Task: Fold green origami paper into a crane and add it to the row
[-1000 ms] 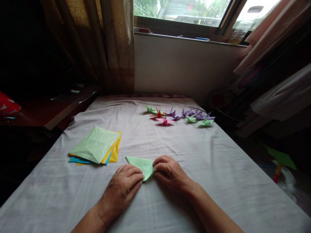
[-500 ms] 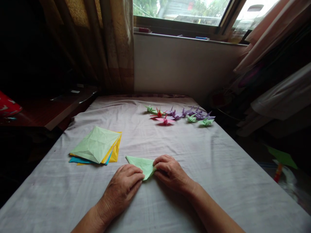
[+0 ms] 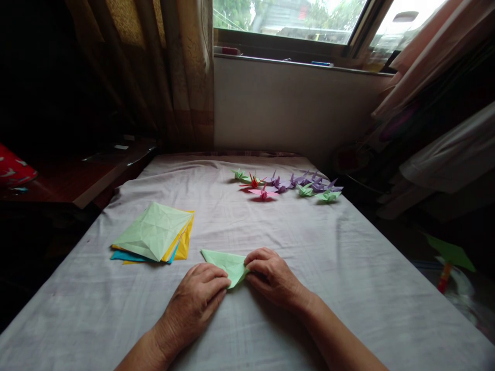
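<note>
A light green sheet of origami paper (image 3: pixel 228 264), folded into a triangle, lies on the cloth-covered table between my hands. Its long edge faces away from me and one point faces me. My left hand (image 3: pixel 199 291) presses on the paper's left near edge, fingers together. With fingers curled, my right hand (image 3: pixel 270 273) pinches the right corner, which lifts slightly off the cloth. The fingertips cover parts of both edges.
Left of my hands lies a stack of creased paper sheets (image 3: pixel 152 232), green on top, yellow and blue below. Several folded paper cranes (image 3: pixel 278 181) in purple, green, red and pink stand toward the far right. Clothes (image 3: pixel 452 144) hang beyond the table's right edge.
Both hands keep their grip on the green paper, almost unmoved. The whole view has shifted very slightly downward in the picture.
</note>
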{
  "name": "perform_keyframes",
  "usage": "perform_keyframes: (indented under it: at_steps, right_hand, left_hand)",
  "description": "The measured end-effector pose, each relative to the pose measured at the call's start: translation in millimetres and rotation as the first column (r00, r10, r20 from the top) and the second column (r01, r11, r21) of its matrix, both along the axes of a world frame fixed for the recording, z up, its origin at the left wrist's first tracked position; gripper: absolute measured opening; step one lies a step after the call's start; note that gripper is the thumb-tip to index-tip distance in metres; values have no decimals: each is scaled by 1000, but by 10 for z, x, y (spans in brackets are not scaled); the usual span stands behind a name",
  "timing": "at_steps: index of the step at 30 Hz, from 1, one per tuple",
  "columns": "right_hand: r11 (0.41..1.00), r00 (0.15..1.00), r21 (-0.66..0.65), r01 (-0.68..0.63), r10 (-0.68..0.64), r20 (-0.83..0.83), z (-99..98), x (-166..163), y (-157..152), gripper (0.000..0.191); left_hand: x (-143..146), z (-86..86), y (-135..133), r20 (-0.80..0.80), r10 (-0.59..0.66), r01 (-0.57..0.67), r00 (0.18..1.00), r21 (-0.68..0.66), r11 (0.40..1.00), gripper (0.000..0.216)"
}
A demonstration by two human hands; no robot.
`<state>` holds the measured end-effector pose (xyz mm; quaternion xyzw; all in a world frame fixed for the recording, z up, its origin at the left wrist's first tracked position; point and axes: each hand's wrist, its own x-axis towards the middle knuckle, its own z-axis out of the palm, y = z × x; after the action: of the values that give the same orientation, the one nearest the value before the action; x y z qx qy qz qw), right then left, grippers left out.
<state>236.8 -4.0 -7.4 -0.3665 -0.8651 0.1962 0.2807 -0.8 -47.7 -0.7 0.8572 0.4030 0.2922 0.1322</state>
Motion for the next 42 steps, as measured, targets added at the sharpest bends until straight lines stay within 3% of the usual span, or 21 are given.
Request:
perform_keyframes:
  at_steps: [7, 18, 23, 32, 42]
  right_hand:
    - [1000, 1000, 18, -15, 15, -5, -5, 12, 9, 8]
    - [978, 980, 55, 200, -201, 16, -76, -68, -35, 10]
    - [977, 978, 37, 208, -209, 4, -95, -105, 22, 16]
    - [974, 968, 36, 224, -227, 110, 0, -209, 168, 17]
    - [942, 934, 115, 314, -328, 138, -30, -291, 103, 15]
  left_hand:
    - [1, 6, 3, -1, 11, -11, 1000, 27, 1000, 18]
    - [116, -16, -33, -29, 142, -142, 989, 23, 990, 8]
    - [136, -63, -50, -31, 211, -209, 977, 39, 977, 9]
    - [110, -30, -40, -41, 153, -154, 987, -22, 988, 10]
    - [105, -41, -38, -30, 148, -147, 989, 31, 989, 15]
